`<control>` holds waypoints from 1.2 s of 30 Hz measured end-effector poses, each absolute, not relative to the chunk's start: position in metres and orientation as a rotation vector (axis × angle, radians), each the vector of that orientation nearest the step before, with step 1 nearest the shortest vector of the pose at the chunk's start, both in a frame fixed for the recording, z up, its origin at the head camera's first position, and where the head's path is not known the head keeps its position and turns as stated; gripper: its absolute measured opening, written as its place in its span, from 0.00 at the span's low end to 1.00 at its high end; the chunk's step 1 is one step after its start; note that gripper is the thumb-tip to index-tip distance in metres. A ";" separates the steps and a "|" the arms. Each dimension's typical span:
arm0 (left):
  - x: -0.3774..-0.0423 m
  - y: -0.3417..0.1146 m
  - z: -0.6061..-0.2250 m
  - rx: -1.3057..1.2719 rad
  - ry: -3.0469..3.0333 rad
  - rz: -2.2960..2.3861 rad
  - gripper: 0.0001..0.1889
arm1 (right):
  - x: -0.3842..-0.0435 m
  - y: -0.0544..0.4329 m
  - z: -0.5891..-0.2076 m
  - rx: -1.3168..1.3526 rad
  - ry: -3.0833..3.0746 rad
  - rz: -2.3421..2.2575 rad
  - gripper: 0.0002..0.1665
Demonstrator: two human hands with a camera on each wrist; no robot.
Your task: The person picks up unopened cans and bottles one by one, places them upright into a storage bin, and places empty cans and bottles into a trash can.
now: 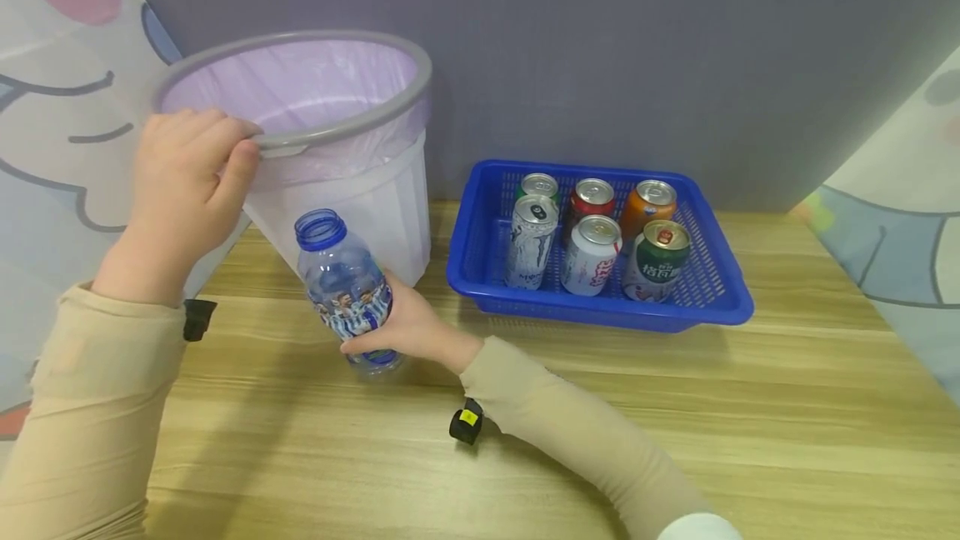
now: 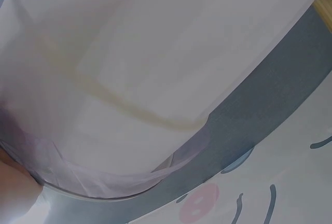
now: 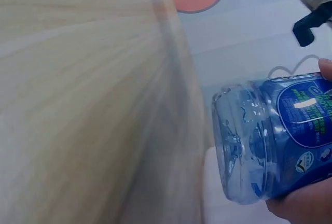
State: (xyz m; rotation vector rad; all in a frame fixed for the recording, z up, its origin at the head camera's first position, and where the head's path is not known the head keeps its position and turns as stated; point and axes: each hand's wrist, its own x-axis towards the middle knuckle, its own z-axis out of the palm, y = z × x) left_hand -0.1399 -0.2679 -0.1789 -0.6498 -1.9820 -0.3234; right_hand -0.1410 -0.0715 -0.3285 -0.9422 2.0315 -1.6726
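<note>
My left hand [image 1: 191, 177] grips the near left rim of a white trash bin [image 1: 378, 219] lined with a pale purple bag [image 1: 330, 82]. Part of that hand shows at the lower left corner of the left wrist view, beside the bin's wall [image 2: 150, 53]. In front of the bin my right hand [image 1: 412, 325] holds a clear plastic bottle [image 1: 341, 273], thumb and fingers around its printed label. The bottle leans slightly left, its blue neck upward. In the right wrist view its clear base [image 3: 241, 143] faces the wooden table.
Right of the bin, a blue plastic basket [image 1: 570, 313] holds several upright drink cans, among them a white one [image 1: 591, 261] and a green one [image 1: 657, 265]. A grey panel [image 1: 600, 48] stands behind, with cartoon-printed sheets [image 1: 67, 148] at the sides.
</note>
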 end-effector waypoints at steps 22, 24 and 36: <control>-0.139 -0.260 -0.177 -0.577 -1.912 -0.456 0.38 | -0.146 -0.029 -0.293 -1.115 1.726 -1.655 0.48; -0.138 -0.259 -0.177 -0.575 -1.900 -0.465 0.38 | -0.148 -0.026 -0.289 -1.119 1.744 -1.634 0.48; -0.142 -0.258 -0.181 -0.589 -1.890 -0.440 0.39 | -0.160 0.010 -0.239 -1.083 1.796 -1.705 0.83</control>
